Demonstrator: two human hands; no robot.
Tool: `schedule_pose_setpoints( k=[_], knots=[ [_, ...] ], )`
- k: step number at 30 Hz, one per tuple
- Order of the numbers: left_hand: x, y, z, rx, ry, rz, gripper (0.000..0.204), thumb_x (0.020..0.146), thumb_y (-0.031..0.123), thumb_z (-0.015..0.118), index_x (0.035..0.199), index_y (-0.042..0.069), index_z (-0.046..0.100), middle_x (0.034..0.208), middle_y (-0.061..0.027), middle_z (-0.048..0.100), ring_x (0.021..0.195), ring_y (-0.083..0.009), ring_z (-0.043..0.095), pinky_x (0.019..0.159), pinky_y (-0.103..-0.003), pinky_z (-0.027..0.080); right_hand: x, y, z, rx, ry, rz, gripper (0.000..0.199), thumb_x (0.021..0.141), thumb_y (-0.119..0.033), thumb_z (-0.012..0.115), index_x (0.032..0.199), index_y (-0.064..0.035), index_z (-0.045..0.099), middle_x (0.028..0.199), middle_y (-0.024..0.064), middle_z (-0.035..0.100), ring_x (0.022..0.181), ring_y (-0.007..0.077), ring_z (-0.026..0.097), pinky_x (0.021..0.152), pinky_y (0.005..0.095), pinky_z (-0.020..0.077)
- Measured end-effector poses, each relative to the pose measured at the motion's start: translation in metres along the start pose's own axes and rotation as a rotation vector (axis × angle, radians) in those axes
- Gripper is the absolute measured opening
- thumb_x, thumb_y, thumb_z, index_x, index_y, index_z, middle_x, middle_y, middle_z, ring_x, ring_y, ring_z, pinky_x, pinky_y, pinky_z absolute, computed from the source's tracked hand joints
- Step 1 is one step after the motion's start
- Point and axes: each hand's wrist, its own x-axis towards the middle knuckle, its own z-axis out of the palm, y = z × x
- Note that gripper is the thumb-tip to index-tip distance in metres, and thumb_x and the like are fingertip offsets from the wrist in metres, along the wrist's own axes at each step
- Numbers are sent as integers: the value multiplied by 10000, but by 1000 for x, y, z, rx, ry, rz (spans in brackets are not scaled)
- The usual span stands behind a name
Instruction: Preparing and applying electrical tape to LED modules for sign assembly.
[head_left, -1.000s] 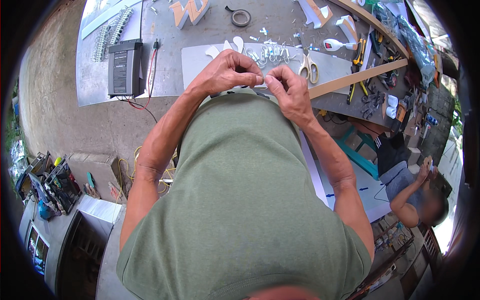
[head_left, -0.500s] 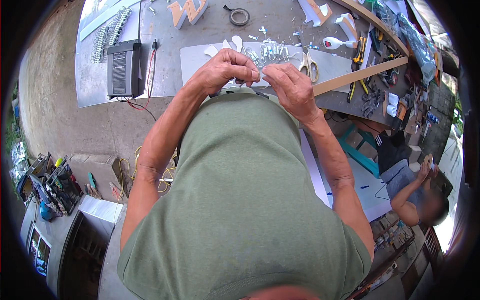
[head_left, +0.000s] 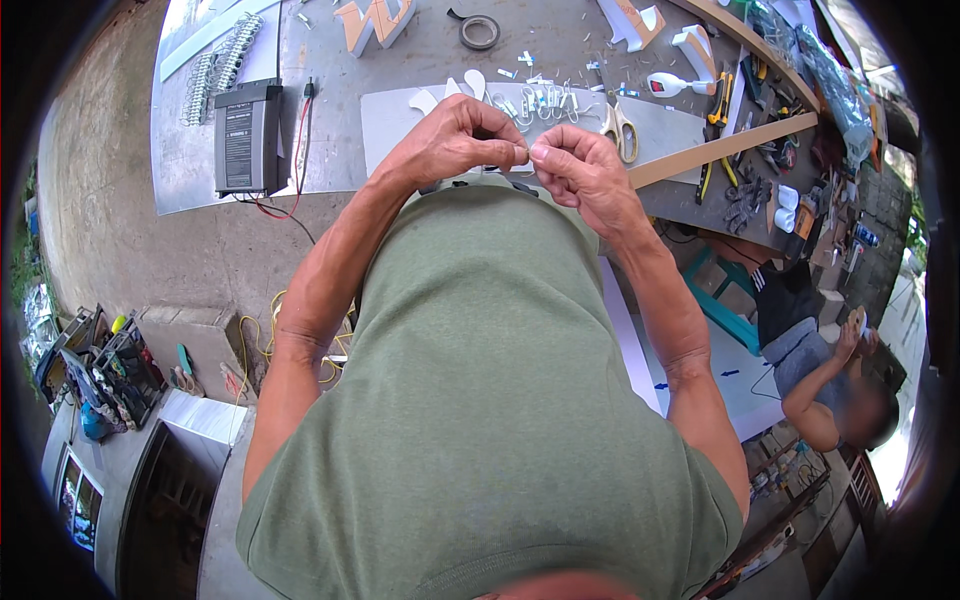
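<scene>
My left hand and my right hand meet above the near edge of the table, in front of my green shirt. Thumb and forefinger are pinched on both, the tips touching or nearly so. Whatever sits between them is too small to make out. Just beyond the hands lies a bundle of small white modules on looped pale wires, resting on a light grey sheet. White curved cut-out pieces lie partly behind my left hand. Scissors with cream handles rest close to my right hand.
A black box-shaped power unit with red and black leads stands left, near coiled module strings. Black tape, a white bottle, a tan strip and pliers lie about. Another person is at right.
My right hand has turned and its fingers have curled in more, while the fingertips of both hands have come closer together. The things on the table lie as before.
</scene>
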Motion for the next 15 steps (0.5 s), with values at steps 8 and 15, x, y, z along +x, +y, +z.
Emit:
schedule_pose_setpoints(
  k=[8, 15],
  knots=[
    [7, -26, -8, -473, 21, -141, 113, 841, 126, 757, 873, 18, 753, 802, -59, 712, 705, -113, 615, 629, -257, 446, 3, 0, 15, -789, 279, -644, 190, 919, -103, 713, 1091, -31, 676, 900, 43, 705, 784, 120, 658, 591, 243, 521],
    [10, -29, -10, -501, -13, -154, 107, 842, 131, 755, 862, 26, 752, 811, -52, 711, 704, -110, 611, 613, -257, 434, 13, 3, 9, -1096, 257, -938, 154, 868, -20, 720, 1017, -33, 681, 917, 87, 697, 814, 217, 682, 704, 358, 563]
  ],
)
